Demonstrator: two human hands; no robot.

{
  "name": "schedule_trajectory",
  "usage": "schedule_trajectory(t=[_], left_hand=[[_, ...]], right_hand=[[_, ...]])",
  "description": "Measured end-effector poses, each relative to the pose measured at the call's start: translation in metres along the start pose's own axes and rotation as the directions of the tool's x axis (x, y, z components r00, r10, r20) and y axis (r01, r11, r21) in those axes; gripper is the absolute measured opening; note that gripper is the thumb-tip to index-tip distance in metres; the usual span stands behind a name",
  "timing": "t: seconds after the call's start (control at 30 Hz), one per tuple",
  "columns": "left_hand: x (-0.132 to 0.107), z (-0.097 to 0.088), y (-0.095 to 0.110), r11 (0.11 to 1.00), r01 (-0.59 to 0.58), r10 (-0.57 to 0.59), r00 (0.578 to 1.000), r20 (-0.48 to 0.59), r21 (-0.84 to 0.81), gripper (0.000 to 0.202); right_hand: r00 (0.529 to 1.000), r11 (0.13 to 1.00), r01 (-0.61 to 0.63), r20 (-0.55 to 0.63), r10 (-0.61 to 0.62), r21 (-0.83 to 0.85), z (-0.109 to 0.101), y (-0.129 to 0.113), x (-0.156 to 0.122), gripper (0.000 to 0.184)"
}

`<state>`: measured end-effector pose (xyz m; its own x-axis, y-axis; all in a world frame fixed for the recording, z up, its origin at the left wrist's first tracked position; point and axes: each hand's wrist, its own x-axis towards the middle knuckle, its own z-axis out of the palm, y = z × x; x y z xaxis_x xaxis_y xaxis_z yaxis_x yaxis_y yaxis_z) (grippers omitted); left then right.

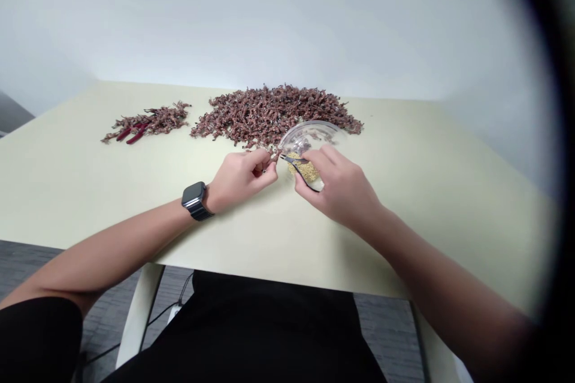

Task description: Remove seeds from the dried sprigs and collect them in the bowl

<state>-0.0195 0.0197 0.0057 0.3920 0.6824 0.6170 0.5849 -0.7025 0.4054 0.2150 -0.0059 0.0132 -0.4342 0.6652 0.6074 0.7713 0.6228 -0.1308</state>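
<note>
My left hand [240, 176] is closed, its thumb and fingertips pinching a small reddish-brown piece [275, 156] whose exact kind I cannot make out. Small pliers [302, 170] with dark handles are held in my right hand [344, 188]. Their jaws point left and meet or nearly meet the brown piece; whether they grip it is unclear. Behind and below the pliers is a clear plastic bowl [309, 124], partly hidden by my right hand. Many tiny gold-yellow bits [306, 173] lie at the bowl's near side.
A large heap of similar reddish-brown pieces [274, 109] spreads across the back of the pale table [449, 191]. To its left lies a smaller pile [168, 118], with a red-handled tool [137, 131] partly buried in it. A wall rises behind the table.
</note>
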Motion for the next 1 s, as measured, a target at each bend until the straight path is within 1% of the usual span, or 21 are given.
schedule_trajectory(t=[0.2,0.47,0.63,0.7,0.77,0.8,0.87,0.93,1.0], left_hand=[[0.0006,-0.0003,-0.0016,1.000,0.003,-0.003,1.000,-0.002,-0.008,0.023],[0.0007,-0.0009,0.0003,0.999,0.031,-0.031,0.999,0.015,-0.023,0.024],[0.0007,-0.0001,-0.0005,1.000,0.016,-0.016,1.000,0.019,-0.023,0.026],[0.0006,0.0003,-0.0006,1.000,0.009,-0.009,1.000,0.018,-0.029,0.026],[0.0004,0.0007,-0.0006,0.999,0.001,-0.001,1.000,0.016,-0.039,0.027],[0.0002,0.0010,-0.0006,0.999,-0.004,0.005,1.000,0.012,-0.043,0.027],[-0.0003,0.0016,-0.0008,0.999,-0.021,0.021,1.000,0.002,-0.041,0.026],[-0.0008,0.0021,-0.0017,0.999,-0.044,0.044,0.999,-0.003,-0.023,0.025],[-0.0011,0.0023,-0.0033,0.997,-0.076,0.076,0.997,-0.003,0.009,0.023]], right_hand=[[0.997,1.000,-0.025,0.075,0.023,0.018,-0.0034,-0.0017,0.0005,0.022],[0.997,1.000,-0.020,0.079,0.019,0.009,-0.0031,-0.0008,0.0010,0.024],[0.996,1.000,-0.005,0.088,0.005,-0.001,-0.0015,-0.0005,0.0008,0.024],[0.996,1.000,-0.014,0.091,0.012,0.024,-0.0010,-0.0002,0.0015,0.023],[0.994,0.993,-0.064,0.094,0.055,0.096,-0.0015,-0.0003,0.0033,0.021],[0.990,0.983,-0.108,0.106,0.093,0.147,-0.0023,-0.0004,0.0045,0.020],[0.965,0.934,-0.240,0.171,0.199,0.265,-0.0046,-0.0012,0.0069,0.016],[0.909,0.834,-0.400,0.278,0.309,0.380,-0.0070,-0.0023,0.0087,0.016],[0.843,0.704,-0.531,0.374,0.386,0.471,-0.0083,-0.0035,0.0096,0.019]])
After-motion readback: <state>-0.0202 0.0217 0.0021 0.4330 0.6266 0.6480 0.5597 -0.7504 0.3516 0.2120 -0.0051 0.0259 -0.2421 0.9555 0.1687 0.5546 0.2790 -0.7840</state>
